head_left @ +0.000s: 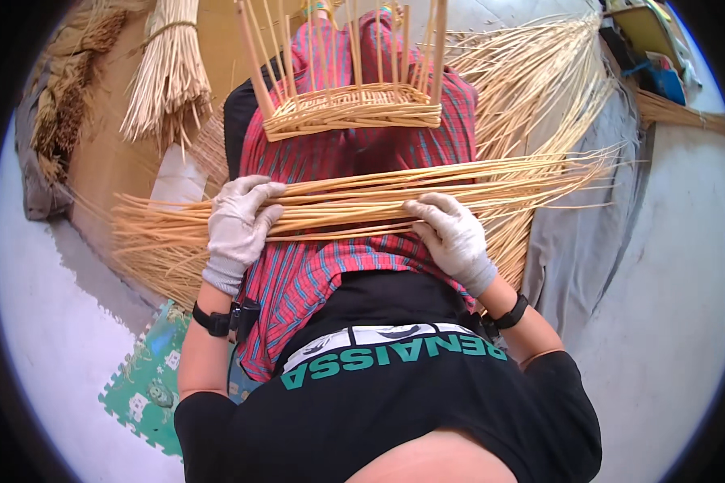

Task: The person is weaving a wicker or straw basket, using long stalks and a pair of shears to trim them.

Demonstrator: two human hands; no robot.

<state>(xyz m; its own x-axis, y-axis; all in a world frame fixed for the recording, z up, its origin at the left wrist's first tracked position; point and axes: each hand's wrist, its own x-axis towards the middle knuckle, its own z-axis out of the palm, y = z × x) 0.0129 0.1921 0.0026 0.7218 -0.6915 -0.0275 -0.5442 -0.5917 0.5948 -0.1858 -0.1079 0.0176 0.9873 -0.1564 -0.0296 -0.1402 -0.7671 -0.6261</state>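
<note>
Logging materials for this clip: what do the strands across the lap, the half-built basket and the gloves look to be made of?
Strands: thin, pale-yellow, matte rods, probably rattan or split cane; the exact plant is unclear. Basket: the same pale rods, with a woven base and bare uprights. Gloves on the left hand and right hand: off-white knitted fabric, likely cotton, soft and slightly soiled.

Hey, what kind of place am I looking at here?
Likely a home or small basket-weaving workspace, worked seated on the floor. A half-woven basket rests on the lap, both gloved hands lie on a bundle of cane strips, and tied cane bundles stand nearby.
</note>
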